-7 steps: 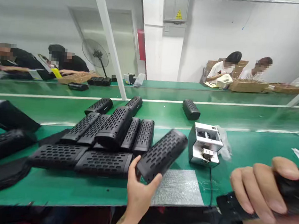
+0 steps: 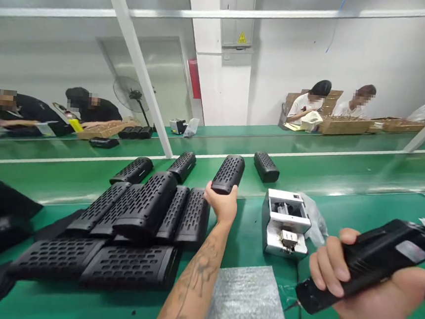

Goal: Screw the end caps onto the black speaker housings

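Observation:
My left hand (image 2: 223,200) is stretched far forward, its thumb and fingers closed around the near end of a black perforated casing (image 2: 230,171) by the green belt. In my right hand (image 2: 368,292), at the lower right, I grip a black electric screwdriver (image 2: 371,260); its thin bit points down and left. Left of my forearm lies a pile of similar black casings (image 2: 149,206), several stacked on one another. Below my reach, a silvery foam sheet (image 2: 247,299) lies on the green bench, partly behind my left forearm.
A white and black screw feeder (image 2: 287,223) stands right of the foam sheet, with a clear plastic bag (image 2: 313,218) behind it. Another casing (image 2: 266,167) rests on the belt (image 2: 327,167). Black parts lie at far left. Several people work across the belt beside cardboard boxes (image 2: 345,126).
My left hand has carried the casing forward, from above the foam sheet to the belt. The screwdriver in my right hand has come further into view.

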The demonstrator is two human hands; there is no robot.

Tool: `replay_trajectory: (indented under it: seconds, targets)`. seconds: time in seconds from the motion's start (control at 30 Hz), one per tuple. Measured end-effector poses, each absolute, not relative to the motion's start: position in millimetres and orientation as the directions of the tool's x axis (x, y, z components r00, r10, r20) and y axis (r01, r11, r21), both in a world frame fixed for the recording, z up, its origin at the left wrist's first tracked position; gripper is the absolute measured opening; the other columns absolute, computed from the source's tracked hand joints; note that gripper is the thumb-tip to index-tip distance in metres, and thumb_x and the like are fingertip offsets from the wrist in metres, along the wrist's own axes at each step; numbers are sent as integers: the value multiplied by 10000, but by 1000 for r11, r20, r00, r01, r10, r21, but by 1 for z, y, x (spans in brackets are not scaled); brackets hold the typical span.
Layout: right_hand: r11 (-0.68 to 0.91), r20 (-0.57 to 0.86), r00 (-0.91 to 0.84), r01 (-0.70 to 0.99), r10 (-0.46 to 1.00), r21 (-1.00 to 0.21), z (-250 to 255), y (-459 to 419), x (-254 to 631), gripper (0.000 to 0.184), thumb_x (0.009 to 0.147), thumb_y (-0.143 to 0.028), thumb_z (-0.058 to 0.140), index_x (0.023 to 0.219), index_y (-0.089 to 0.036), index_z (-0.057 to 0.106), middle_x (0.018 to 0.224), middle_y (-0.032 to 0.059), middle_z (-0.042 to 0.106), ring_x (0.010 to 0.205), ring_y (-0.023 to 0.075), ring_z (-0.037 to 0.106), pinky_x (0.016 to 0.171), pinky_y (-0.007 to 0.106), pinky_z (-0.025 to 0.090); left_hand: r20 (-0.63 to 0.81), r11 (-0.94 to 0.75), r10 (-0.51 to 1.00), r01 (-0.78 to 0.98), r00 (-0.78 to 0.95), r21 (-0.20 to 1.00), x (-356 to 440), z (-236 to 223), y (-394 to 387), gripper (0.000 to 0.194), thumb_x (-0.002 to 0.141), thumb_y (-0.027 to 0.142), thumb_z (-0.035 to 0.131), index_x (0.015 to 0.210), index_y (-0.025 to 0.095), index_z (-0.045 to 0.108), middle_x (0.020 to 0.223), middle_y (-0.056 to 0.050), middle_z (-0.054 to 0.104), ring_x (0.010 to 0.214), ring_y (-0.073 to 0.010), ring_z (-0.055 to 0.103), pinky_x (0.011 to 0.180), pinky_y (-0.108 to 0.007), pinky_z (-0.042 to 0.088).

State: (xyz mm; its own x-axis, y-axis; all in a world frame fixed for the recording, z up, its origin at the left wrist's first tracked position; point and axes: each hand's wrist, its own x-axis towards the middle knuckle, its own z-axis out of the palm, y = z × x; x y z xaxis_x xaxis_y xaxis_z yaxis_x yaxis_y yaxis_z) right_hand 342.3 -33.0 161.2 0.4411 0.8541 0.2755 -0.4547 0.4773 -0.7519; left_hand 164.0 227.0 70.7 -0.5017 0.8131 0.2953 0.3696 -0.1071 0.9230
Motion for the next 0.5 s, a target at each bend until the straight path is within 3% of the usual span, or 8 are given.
replay_trajectory:
  seconds: [0.13, 0.23, 0.3, 0.37, 0.43, 0.5]
  targets:
    - [406, 188, 439, -479, 879, -779, 138, -33, 374, 760, 732, -1030, 992, 1018, -327, 952, 570, -21, 662, 346, 176, 585, 416, 331, 553, 282, -11, 806, 464, -520, 886, 220, 73, 321, 558, 1162, 485, 899, 1626, 217, 745, 1675, -165, 744, 1471, -364, 780, 1229, -613, 710]
    - [392, 89, 529, -496, 844, -775, 112, -42, 404, 800, 706, -1052, 984, 1004, -311, 936, 554, -29, 623, 329, 156, 540, 396, 303, 500, 263, 59, 819, 530, -511, 846, 226, 64, 355, 522, 1186, 498, 873, 1609, 214, 761, 1634, -152, 772, 1404, -339, 812, 1179, -586, 738]
    - [355, 15, 552, -515, 834, -780, 94, -48, 424, 818, 695, -1055, 983, 1020, -306, 935, 563, -32, 611, 332, 153, 536, 396, 307, 497, 256, 89, 835, 577, -488, 812, 220, 57, 366, 547, 1182, 500, 876, 1636, 225, 749, 1687, -153, 746, 1468, -359, 786, 1230, -623, 714]
    - [303, -49, 546, -536, 837, -788, 78, -51, 441, 828, 685, -1049, 989, 1041, -303, 937, 585, -29, 614, 355, 163, 560, 410, 330, 526, 262, 81, 864, 633, -429, 770, 217, 54, 372, 682, 1143, 446, 903, 1739, 205, 675, 1851, -228, 613, 1672, -462, 655, 1372, -760, 586]
    - [266, -112, 560, -549, 821, -792, 70, -48, 452, 842, 648, -1048, 1006, 1031, -301, 935, 591, -30, 602, 374, 169, 572, 416, 339, 535, 277, 7, 914, 692, -298, 722, 229, 55, 374, 881, 1079, 358, 918, 1853, 161, 548, 2012, -319, 370, 1880, -560, 382, 1504, -859, 348]
    - [270, -167, 613, -555, 772, -787, 71, -39, 455, 848, 609, -1052, 1014, 986, -298, 918, 574, -41, 562, 366, 161, 544, 403, 324, 500, 265, -118, 960, 720, -94, 684, 263, 58, 376, 987, 1029, 350, 928, 1900, 186, 493, 2083, -305, 228, 1966, -549, 189, 1569, -812, 206]
